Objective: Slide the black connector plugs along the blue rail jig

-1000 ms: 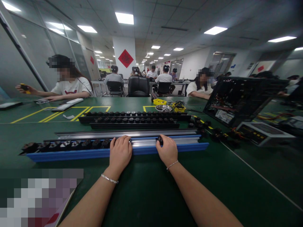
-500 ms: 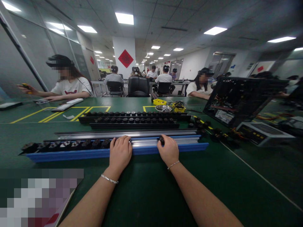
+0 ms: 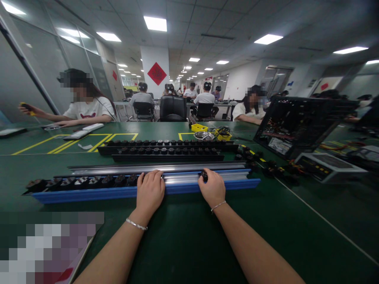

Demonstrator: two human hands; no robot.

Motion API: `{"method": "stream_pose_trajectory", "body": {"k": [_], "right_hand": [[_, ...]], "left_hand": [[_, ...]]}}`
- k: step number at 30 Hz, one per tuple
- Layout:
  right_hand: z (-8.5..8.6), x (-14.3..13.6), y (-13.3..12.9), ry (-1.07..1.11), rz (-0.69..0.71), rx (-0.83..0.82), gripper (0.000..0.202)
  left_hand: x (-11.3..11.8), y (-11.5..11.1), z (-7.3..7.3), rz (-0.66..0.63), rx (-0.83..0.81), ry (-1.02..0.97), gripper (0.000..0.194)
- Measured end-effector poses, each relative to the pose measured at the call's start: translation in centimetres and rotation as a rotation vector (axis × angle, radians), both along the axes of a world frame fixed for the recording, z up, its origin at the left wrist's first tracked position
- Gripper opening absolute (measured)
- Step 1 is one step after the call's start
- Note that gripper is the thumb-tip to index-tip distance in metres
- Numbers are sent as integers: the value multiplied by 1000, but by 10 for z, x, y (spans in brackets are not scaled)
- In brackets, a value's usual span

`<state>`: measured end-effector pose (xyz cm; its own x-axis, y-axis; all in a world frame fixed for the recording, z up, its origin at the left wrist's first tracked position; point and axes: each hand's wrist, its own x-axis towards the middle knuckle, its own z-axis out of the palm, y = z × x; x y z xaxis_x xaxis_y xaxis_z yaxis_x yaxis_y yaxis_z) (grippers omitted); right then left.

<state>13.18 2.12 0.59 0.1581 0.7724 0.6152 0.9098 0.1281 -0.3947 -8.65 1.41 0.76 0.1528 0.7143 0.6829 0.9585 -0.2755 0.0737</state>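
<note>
A long blue rail [image 3: 237, 184] with a silvery inner channel lies across the table in front of me. Its left part carries a row of black socket modules [image 3: 94, 180]. My left hand [image 3: 151, 186] is closed over the rail at the right end of this row, its fingertips hidden at the far side. Farther right, my right hand [image 3: 213, 185] pinches one black socket module [image 3: 204, 176] in the bare stretch of channel. Just behind lies another dark rail [image 3: 103, 169] with a silvery inside.
Two black strips [image 3: 168, 157] filled with sockets lie farther back. Loose black modules [image 3: 274, 169], a power supply [image 3: 331, 167] and an open computer case [image 3: 299, 126] stand right. Yellow trays [image 3: 199, 127] and a metal dish [image 3: 204, 136] sit behind. Co-workers sit across the table.
My right hand has shifted slightly to the right with the socket module. My left hand stays at the same spot on the rail.
</note>
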Motion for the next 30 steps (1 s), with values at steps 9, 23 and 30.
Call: {"method": "stream_pose_trajectory", "body": {"k": [9,23,30], "right_hand": [[0,1,0,18,-12,-1,31],[1,5,0,25,-38,-13,32],[0,7,1,58,-26,-30,32]], "left_hand": [[-1,1,-1,-8,11,-12,31],[-1,2,-3,0,16,-13,31],[-1,1,-1,2,7,-12,30]]}}
